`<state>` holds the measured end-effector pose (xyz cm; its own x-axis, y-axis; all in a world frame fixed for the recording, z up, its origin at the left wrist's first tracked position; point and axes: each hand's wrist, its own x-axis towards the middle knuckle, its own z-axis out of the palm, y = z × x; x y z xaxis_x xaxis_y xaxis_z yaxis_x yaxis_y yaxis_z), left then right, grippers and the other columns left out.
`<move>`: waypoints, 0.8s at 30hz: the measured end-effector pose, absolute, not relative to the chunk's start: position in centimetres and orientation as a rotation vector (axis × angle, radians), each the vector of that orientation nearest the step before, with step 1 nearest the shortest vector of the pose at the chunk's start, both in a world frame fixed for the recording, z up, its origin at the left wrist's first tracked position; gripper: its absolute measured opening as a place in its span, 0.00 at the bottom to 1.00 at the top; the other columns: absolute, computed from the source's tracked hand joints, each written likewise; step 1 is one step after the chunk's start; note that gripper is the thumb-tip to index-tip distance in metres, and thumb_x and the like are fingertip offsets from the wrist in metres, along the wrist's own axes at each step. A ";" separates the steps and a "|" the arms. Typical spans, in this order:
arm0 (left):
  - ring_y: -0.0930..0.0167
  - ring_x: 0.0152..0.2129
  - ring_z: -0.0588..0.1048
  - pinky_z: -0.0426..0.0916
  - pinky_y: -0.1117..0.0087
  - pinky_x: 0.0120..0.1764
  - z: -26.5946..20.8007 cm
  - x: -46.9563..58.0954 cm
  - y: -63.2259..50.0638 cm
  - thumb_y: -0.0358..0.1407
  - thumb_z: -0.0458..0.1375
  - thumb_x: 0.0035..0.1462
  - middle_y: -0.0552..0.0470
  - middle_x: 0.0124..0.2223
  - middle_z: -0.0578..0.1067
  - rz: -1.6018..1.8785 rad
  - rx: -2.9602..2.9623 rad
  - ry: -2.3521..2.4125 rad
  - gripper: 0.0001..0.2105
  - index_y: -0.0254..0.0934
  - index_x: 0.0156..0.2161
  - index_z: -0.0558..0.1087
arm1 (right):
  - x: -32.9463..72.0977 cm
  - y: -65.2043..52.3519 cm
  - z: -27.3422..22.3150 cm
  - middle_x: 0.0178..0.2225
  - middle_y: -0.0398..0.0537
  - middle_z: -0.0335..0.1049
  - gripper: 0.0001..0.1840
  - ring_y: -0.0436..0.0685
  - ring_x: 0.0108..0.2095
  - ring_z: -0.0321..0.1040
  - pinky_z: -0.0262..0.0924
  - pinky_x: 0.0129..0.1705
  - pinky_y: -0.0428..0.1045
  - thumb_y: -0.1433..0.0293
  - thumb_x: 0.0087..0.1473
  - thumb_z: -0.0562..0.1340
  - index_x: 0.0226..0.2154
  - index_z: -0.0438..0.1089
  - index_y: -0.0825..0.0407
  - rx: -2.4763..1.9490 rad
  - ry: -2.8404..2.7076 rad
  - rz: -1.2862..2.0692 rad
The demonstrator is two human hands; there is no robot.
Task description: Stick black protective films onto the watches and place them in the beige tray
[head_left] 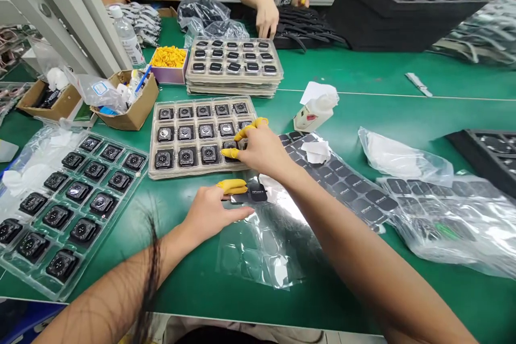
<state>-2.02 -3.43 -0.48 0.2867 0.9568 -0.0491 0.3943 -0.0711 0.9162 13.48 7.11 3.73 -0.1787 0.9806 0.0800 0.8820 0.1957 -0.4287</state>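
Left hand (207, 212): thumb and fingertips form a narrow gap at the edge of a clear film bearing one black square label (257, 192); grip cannot be confirmed. Right hand (264, 153): fingers narrowly parted over the front row of a beige rectangular plastic tray (189, 173); contact cannot be determined. Visible yellow rubber finger cots (230, 185) — two on the left hand, three on the right.

The beige tray has three rows of five positions. Fourteen square black watch modules (209, 153) are visible in it; the right hand hides the remaining position. One transparent plastic tray (126, 193) at far left contains fifteen more modules.

Right of the beige tray: one sheet of black square labels (350, 193), one white plastic bottle (318, 110). Behind it: one stack of trays (236, 78) — fifteen black pieces on top — with one co-worker's hand (266, 13) at its rear edge.
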 end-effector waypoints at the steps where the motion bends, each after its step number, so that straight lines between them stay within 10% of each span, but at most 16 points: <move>1: 0.62 0.48 0.81 0.78 0.58 0.54 -0.5 -2.1 -3.4 0.40 0.71 0.49 0.51 0.49 0.83 0.776 1.643 1.251 0.23 0.42 0.51 0.78 | 13.6 7.1 4.0 0.32 0.54 0.72 0.15 0.65 0.40 0.71 0.65 0.42 0.59 0.63 0.49 0.72 0.38 0.78 0.54 -1.742 -2.076 0.488; 12: 0.61 0.45 0.83 0.79 0.60 0.52 -0.3 -1.8 -3.2 0.40 0.75 0.41 0.50 0.47 0.84 0.797 1.527 1.210 0.34 0.40 0.55 0.75 | 15.9 -4.4 2.2 0.38 0.47 0.79 0.18 0.59 0.38 0.78 0.75 0.41 0.56 0.60 0.47 0.74 0.41 0.75 0.45 -1.247 -1.152 1.398; 24: 0.63 0.42 0.83 0.80 0.62 0.50 -0.6 -2.1 -3.4 0.37 0.71 0.47 0.52 0.46 0.84 0.802 1.725 1.256 0.22 0.42 0.51 0.79 | 17.7 -5.0 2.9 0.36 0.48 0.73 0.08 0.57 0.36 0.71 0.69 0.35 0.53 0.59 0.52 0.69 0.30 0.76 0.46 -1.316 -1.334 1.077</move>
<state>-2.06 -3.42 -0.60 0.2945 0.9554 0.0214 0.4211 -0.1499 0.8945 17.71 -4.99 2.88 0.0205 0.9990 0.0403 0.1708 0.0362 -0.9846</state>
